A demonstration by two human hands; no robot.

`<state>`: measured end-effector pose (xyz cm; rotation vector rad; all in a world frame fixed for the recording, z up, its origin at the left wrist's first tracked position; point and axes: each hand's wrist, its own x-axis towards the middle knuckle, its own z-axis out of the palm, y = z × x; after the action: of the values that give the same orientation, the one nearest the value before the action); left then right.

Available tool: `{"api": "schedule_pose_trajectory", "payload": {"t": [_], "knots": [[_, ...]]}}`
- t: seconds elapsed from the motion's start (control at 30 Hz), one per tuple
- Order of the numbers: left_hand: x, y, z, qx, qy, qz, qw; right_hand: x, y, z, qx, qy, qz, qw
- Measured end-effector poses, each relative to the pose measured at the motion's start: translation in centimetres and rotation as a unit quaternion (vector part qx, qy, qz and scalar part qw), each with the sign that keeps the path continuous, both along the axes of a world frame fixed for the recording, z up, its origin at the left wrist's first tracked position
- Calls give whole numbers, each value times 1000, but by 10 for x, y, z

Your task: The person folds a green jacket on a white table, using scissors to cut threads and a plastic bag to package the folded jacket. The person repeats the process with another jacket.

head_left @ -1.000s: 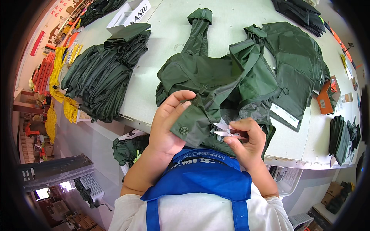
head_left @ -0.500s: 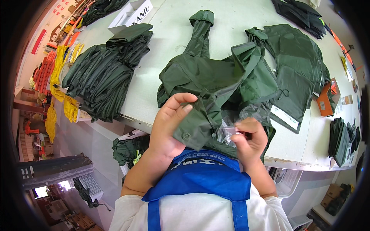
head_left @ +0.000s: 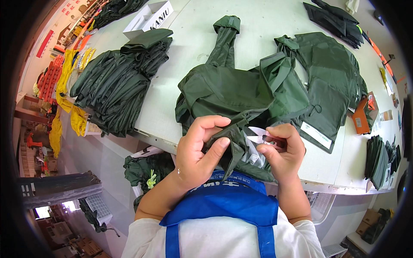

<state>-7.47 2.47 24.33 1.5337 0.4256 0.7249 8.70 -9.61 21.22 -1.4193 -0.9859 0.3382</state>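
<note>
A dark green waterproof garment [head_left: 226, 88] lies bunched on the table in front of me, one sleeve stretched toward the far side. My left hand [head_left: 198, 152] pinches a folded edge of it between thumb and fingers, lifted at the table's near edge. Close by on the right, my right hand [head_left: 286, 155] grips small thread snips [head_left: 256, 139]. Their pointed blades are apart and face left, beside the raised fold. Pale mesh-like lining [head_left: 254, 157] shows under the blades. Whether the blades touch the cloth I cannot tell.
A thick stack of folded green garments [head_left: 114, 88] sits left, with a white box [head_left: 148, 19] behind it. More green garments [head_left: 329, 64] lie right, near an orange box [head_left: 360, 116] and a smaller stack [head_left: 376, 161]. Black folded items [head_left: 333, 23] rest at the far right.
The snips now show plainly in my right hand, blades apart, where a clear plastic piece showed at its fingers before. My left hand has moved slightly right and down, turning the garment edge into a narrow fold.
</note>
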Motion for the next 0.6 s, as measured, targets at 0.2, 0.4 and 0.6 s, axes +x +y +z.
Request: {"api": "schedule_pose_trajectory", "payload": {"t": [0.2,0.4,0.6], "knots": [[-4,0,-5,20,80,7,997,-9,11,-9,9,255,114,960],[0,0,-1,91,110,-33,989,-14,21,2,12,195,93,976],[-1,1,-4,108,118,-30,987,-14,19,5,-28,136,77,987]]}}
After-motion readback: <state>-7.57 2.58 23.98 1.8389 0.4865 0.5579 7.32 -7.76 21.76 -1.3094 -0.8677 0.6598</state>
